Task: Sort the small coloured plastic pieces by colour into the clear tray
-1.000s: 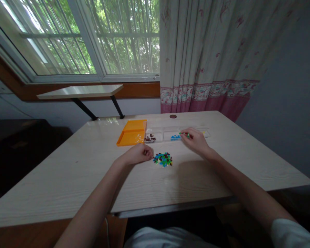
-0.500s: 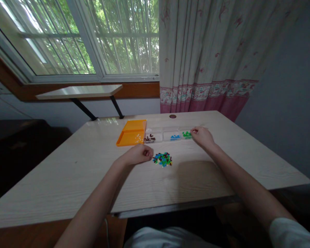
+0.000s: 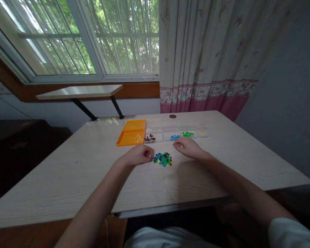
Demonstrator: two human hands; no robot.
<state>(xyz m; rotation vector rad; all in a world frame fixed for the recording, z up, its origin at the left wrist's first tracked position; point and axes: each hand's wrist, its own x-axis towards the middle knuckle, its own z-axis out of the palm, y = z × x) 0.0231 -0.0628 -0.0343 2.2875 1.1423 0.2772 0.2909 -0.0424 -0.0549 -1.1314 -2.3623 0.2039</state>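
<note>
A pile of small blue, green, dark brown and yellow plastic pieces [image 3: 163, 159] lies on the table. My left hand [image 3: 141, 154] rests at the pile's left edge, its fingers curled closed; what they hold, if anything, is hidden. Over the table, up and right of the pile, my right hand [image 3: 188, 147] has its fingers drawn together, and no piece shows in them. Just beyond it stand clear plastic compartments, holding blue pieces [image 3: 174, 137], green pieces [image 3: 187, 134] and a few yellow pieces [image 3: 202, 132]. Dark brown pieces [image 3: 150, 138] sit in a compartment farther left.
An open orange case [image 3: 130, 138] stands left of the clear compartments, with several whitish pieces [image 3: 138, 138] in its front right corner. A raised shelf [image 3: 80, 91] on black legs is at the back left of the pale wooden table [image 3: 74, 182]. Behind hangs a curtain [image 3: 196, 69].
My right hand has moved left and toward me, from the green pieces' compartment toward the pile, uncovering the yellow pieces' compartment. The left hand has stayed by the pile.
</note>
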